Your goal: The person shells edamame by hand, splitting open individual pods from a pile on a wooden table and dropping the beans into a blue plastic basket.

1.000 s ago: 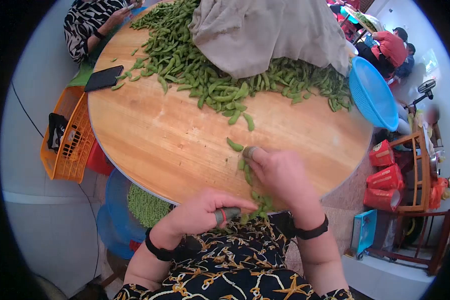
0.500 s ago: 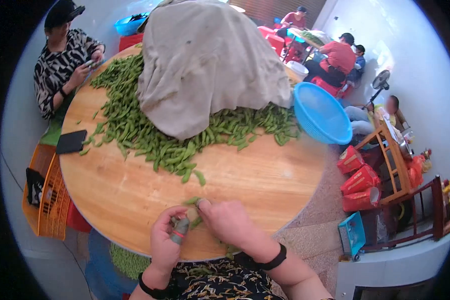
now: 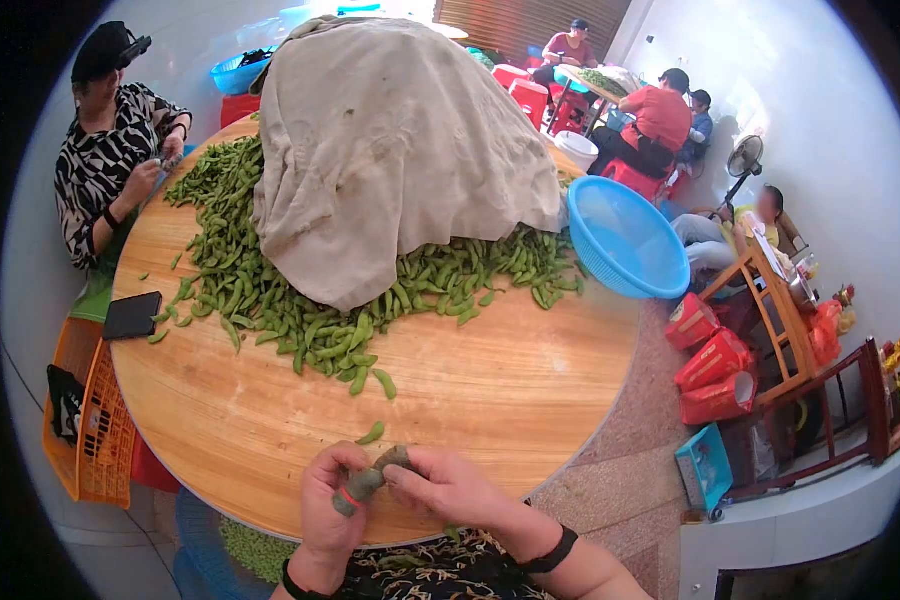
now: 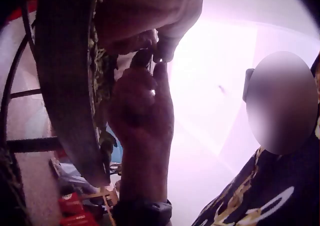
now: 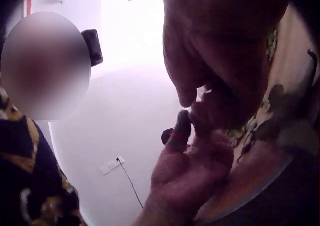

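Head view, pod (image 3: 371, 433), just beyond left hand (image 3: 329, 502)

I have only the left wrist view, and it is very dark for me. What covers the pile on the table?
Observer: A grey cloth lies over most of the green pods.
Operator: Thank you. Is any loose one near the person?
Observer: Yes, one pod lies just beyond the left hand and right hand.
Operator: And what is at the left side?
Observer: A black phone, near the edge of the table.
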`<state>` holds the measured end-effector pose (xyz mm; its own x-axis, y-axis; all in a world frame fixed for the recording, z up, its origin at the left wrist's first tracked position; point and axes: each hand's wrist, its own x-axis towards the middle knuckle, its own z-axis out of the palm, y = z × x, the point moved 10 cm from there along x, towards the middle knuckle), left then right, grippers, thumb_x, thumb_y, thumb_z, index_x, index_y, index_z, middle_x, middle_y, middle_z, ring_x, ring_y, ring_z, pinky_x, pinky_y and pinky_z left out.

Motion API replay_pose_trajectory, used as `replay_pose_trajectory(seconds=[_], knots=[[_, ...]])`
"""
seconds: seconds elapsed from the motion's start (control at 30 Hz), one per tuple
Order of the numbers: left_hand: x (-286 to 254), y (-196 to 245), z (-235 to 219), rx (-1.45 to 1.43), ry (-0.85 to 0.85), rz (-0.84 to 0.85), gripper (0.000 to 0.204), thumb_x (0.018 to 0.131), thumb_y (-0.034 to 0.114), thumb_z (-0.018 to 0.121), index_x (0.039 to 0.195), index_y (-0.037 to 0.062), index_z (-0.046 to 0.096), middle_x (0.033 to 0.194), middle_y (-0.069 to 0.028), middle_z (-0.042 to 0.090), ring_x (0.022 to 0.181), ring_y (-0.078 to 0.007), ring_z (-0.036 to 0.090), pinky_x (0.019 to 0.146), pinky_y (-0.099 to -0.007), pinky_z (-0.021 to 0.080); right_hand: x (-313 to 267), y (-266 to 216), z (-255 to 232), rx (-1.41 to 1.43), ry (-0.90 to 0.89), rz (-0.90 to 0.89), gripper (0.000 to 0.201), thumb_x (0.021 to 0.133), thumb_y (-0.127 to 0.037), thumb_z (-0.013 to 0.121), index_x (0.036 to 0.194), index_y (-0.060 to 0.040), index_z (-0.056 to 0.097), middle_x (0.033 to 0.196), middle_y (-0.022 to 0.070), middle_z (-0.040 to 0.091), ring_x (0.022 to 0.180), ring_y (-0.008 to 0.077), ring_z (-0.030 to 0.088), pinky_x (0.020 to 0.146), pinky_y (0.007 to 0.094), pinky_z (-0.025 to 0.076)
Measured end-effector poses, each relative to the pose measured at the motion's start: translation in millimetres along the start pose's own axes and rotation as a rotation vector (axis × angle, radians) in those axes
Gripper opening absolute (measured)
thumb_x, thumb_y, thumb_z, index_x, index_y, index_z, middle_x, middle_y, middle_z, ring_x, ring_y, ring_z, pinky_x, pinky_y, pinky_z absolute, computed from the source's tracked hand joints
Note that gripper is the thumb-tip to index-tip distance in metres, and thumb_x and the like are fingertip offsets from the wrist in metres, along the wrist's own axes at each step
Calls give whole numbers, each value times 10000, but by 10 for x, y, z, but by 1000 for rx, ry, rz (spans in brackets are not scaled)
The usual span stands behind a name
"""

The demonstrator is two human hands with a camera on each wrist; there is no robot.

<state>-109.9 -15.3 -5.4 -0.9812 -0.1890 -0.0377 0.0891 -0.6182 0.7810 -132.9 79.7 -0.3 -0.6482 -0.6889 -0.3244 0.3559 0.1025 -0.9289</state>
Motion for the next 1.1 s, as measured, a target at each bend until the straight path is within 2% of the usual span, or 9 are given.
replay_pose_trajectory(seconds=[0.17, 0.4, 0.7, 0.77, 0.8, 0.87, 0.97, 1.07, 1.1], knots=[[0, 8, -96, -57, 87, 25, 200, 700, -2, 685, 800, 59, 523, 779, 0, 496, 716, -87, 458, 661, -215, 385, -71, 28, 102, -124, -150, -45, 241, 941, -256, 403, 810, -77, 499, 676, -44, 472, 600, 45, 431, 525, 202, 367], [5, 60, -10, 108, 62, 48, 172, 694, 40, 707, 765, 46, 550, 762, -11, 508, 701, -103, 487, 637, -222, 393, -39, -32, 31, -199, -26, -104, 258, 929, -235, 417, 773, -46, 496, 615, 1, 485, 555, 87, 469, 513, 235, 389], [-49, 28, 118, 49, -185, -13, 182, 670, 92, 748, 732, 26, 589, 744, -24, 543, 690, -103, 492, 629, -220, 371, -180, 198, 237, 436, -229, 171, 242, 915, -251, 464, 742, -86, 499, 629, -43, 479, 502, 25, 369, 443, 176, 271], [-61, -5, 211, 24, -219, -45, 202, 668, 97, 752, 759, 27, 585, 768, -22, 545, 700, -99, 490, 628, -216, 368, -175, 200, 179, 436, -167, 141, 222, 905, -224, 483, 753, -65, 514, 633, -35, 486, 518, 38, 408, 459, 182, 309], [-51, 48, 221, 121, -115, 13, 201, 685, 92, 735, 782, 31, 570, 779, -22, 536, 723, -104, 494, 653, -219, 387, -185, 183, 191, 436, -168, 138, 222, 905, -224, 483, 753, -65, 514, 633, -35, 486, 518, 38, 408, 459, 182, 309], [-61, 112, 192, 222, -11, 73, 200, 702, 86, 718, 804, 36, 554, 790, -21, 527, 747, -110, 498, 678, -221, 406, -212, -134, -83, -257, 145, -157, 179, 890, -184, 503, 806, -33, 549, 636, -28, 501, 551, 55, 452, 486, 204, 356], [-60, -1, 165, 129, -36, 36, 259, 700, 28, 698, 896, 34, 527, 838, -22, 529, 781, -99, 494, 707, -212, 410, -255, -284, -79, -297, 238, -306, 189, 889, -213, 521, 806, -48, 561, 623, -52, 478, 570, 22, 438, 487, 190, 368], [-47, -36, 20, 139, 23, 53, 253, 714, -7, 664, 919, 30, 519, 843, -31, 539, 783, -102, 509, 716, -220, 430, -165, 26, -102, -24, 152, -73, 160, 878, -178, 519, 940, -53, 597, 620, -33, 498, 578, 58, 464, 525, 254, 395], [-35, -95, -80, 159, 88, -2, 227, 728, -15, 641, 918, 31, 525, 854, -38, 546, 785, -109, 519, 706, -224, 439, -155, 56, -138, -113, 171, -60, 163, 875, -184, 525, 946, -59, 602, 616, -38, 490, 571, 51, 456, 521, 247, 394]])
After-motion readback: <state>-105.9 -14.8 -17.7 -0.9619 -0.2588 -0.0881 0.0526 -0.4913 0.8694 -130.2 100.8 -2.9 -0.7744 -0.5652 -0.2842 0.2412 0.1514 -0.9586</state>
